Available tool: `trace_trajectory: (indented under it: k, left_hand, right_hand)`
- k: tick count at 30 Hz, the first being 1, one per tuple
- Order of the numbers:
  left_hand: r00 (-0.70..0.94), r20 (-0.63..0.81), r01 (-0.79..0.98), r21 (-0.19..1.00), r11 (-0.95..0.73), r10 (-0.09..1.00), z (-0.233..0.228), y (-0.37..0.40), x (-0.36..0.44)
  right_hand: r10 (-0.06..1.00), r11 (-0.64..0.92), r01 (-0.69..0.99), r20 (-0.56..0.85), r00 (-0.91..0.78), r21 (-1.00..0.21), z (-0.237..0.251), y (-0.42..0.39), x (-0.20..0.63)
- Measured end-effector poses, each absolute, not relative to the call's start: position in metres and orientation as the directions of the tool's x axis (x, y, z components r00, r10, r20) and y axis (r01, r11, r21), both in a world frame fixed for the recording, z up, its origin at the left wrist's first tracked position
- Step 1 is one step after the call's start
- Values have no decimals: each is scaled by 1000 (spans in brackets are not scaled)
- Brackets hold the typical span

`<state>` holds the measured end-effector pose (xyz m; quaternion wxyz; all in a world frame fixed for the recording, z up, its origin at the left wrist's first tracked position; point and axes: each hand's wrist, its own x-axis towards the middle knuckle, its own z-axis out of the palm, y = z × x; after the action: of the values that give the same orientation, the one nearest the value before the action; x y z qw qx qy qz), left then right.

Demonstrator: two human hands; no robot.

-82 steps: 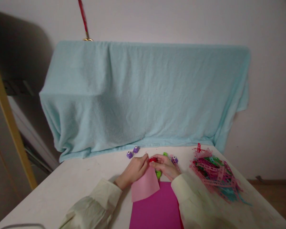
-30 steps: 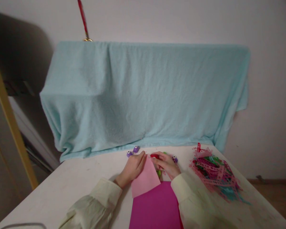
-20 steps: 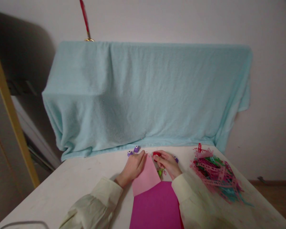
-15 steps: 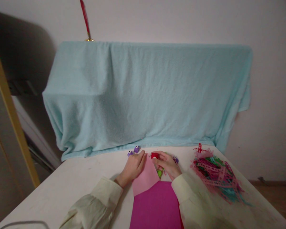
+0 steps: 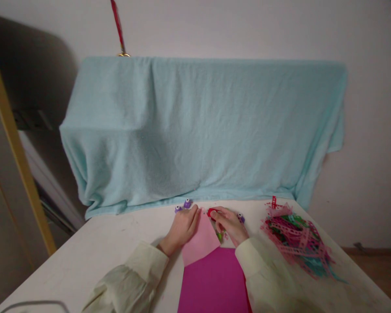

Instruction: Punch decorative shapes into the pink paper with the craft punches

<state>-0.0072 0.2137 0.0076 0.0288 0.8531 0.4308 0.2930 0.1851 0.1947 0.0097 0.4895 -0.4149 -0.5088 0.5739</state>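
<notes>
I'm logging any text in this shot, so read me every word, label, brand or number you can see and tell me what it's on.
None can be read: the small red punch, light pink paper, magenta sheet, purple punches, blue towel and pile of paper strips show no legible words or numbers.

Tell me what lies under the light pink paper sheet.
The light pink paper sheet overlaps a magenta paper sheet at its near edge; white table surrounds it. Whatever lies beneath its middle is hidden.
</notes>
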Motion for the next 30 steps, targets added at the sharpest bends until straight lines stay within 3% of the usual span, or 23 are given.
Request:
trace_trajectory:
  k: [30]
  left_hand:
    - [498, 489, 708, 247, -661, 716, 8, 212, -8]
  right_hand:
    - [976, 25, -124, 51, -210, -992, 7, 195, 184]
